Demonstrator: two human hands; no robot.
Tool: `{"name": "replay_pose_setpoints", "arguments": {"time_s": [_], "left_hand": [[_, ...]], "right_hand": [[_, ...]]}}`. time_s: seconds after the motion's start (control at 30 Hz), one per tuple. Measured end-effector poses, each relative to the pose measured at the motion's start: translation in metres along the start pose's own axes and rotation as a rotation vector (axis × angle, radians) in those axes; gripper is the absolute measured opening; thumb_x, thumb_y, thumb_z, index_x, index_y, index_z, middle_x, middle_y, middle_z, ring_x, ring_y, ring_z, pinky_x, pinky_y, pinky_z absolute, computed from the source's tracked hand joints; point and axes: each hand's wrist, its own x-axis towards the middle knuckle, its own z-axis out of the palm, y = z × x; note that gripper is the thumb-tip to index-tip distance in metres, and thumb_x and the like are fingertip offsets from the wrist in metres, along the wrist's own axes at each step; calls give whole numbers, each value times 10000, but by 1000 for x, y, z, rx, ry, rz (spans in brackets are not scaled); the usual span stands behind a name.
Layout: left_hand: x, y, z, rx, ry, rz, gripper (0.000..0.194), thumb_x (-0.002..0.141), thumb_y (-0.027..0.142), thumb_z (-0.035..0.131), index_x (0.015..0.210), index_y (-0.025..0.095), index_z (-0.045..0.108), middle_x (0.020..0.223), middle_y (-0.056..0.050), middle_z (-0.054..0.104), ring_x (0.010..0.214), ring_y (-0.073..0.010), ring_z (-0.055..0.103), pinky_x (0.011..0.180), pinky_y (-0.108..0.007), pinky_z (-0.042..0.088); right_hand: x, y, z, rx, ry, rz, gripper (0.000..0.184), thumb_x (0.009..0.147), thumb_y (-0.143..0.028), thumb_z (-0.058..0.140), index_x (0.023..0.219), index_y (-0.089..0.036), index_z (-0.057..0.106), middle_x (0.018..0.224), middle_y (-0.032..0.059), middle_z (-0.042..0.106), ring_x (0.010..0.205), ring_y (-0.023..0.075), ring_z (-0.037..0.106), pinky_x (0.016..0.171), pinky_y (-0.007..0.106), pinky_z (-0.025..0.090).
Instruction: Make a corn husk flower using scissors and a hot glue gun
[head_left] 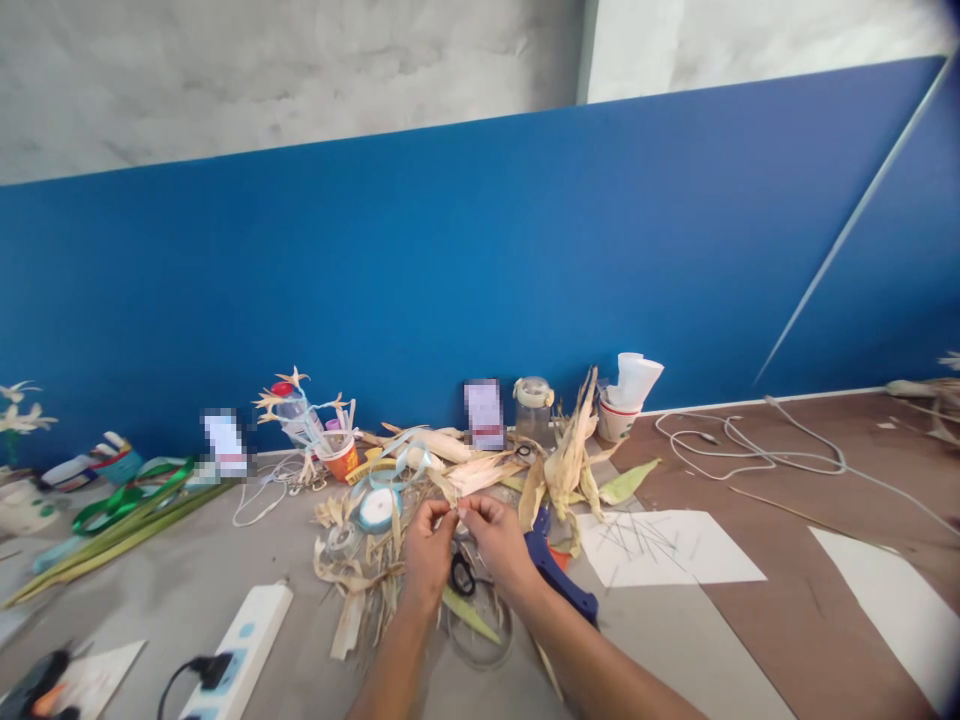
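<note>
From where I watch, both hands meet over the middle of the grey table (315,600). My left hand (431,548) and my right hand (493,528) have thumbs and forefingers closed on a pale husk (444,487) at its lower end; the fingertips nearly touch, and I cannot tell which hand grips it harder. The husk is just above the near side of a loose heap (457,447) of dried leaves and strips.

Below my hands I see black scissors (463,575), lying between the forearms. A blue glue gun (559,575) lies just beside my right forearm. To the left of my left hand are a blue ribbon spool (379,510) and, near it, a clear tape roll (343,541).

Behind the heap, a phone (487,420) stands upright close to the blue partition (420,290), with a lidded jar (533,408) just right of it. Farther right, a white cup (618,421) holds rolled paper. On the left, an orange cup (341,460) stands near a second phone (227,445), and green ribbon (109,512) lies beside long green leaves (142,530).

Nearer me on the left I have a white power strip (251,640) with a black plug (215,669) in it. Right of the glue gun, thin sticks (641,538) lie scattered on a white sheet (712,562); beyond it a white cable (750,458) loops over the brown surface (772,620).
</note>
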Motion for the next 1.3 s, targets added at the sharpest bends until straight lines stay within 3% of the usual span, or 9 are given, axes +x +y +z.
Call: {"name": "replay_pose_setpoints", "arguments": {"time_s": [0.37, 0.53, 0.77, 0.9, 1.03, 1.17, 1.3], "left_hand": [[-2, 11, -6, 125, 87, 116, 129, 650, 319, 643, 716, 208, 641, 750, -26, 628, 778, -218, 551, 777, -321, 391], [-2, 9, -6, 151, 33, 126, 104, 667, 296, 627, 718, 207, 637, 751, -24, 628, 769, -215, 553, 766, -316, 396], [-3, 11, -4, 121, -54, 179, 35, 681, 240, 605, 693, 209, 616, 745, -13, 608, 770, -203, 546, 754, -289, 388], [-3, 9, -4, 98, -106, 222, 52, 705, 232, 585, 731, 202, 619, 786, -26, 612, 804, -206, 549, 783, -296, 388], [-3, 6, -6, 146, -96, 194, 78, 728, 238, 567, 771, 201, 620, 797, -28, 616, 795, -203, 553, 767, -294, 398], [-4, 6, -6, 195, -86, 222, 55, 731, 224, 550, 750, 199, 595, 777, -24, 602, 789, -201, 551, 758, -298, 402], [-6, 10, -4, 223, -109, 304, 51, 742, 205, 526, 745, 192, 576, 804, -28, 597, 815, -194, 551, 781, -306, 405]], "right_hand": [[3, -14, -8, 15, -1, 4, 201, 636, -333, 600, 686, -138, 601, 537, -38, 484, 501, 86, 375, 491, 210, 301], [9, -25, -18, -114, -72, -47, 256, 672, -385, 592, 624, -134, 590, 517, -44, 455, 502, 83, 361, 485, 209, 284], [10, -27, -20, -194, -65, -69, 199, 678, -286, 533, 527, -157, 526, 469, -62, 397, 471, 82, 335, 472, 211, 257], [10, -29, -20, -61, -43, 17, 132, 643, -249, 524, 554, -152, 538, 475, -60, 406, 471, 80, 332, 472, 209, 242], [8, -31, -21, 48, -152, 70, 126, 633, -251, 549, 658, -140, 602, 553, -38, 499, 518, 87, 406, 514, 209, 287], [8, -27, -20, -48, -143, 64, 208, 657, -298, 581, 525, -145, 533, 475, -50, 457, 470, 72, 370, 489, 210, 263], [11, -23, -18, 168, -145, 234, 196, 617, -283, 598, 517, -154, 490, 432, -60, 455, 399, 54, 352, 445, 203, 244]]}}
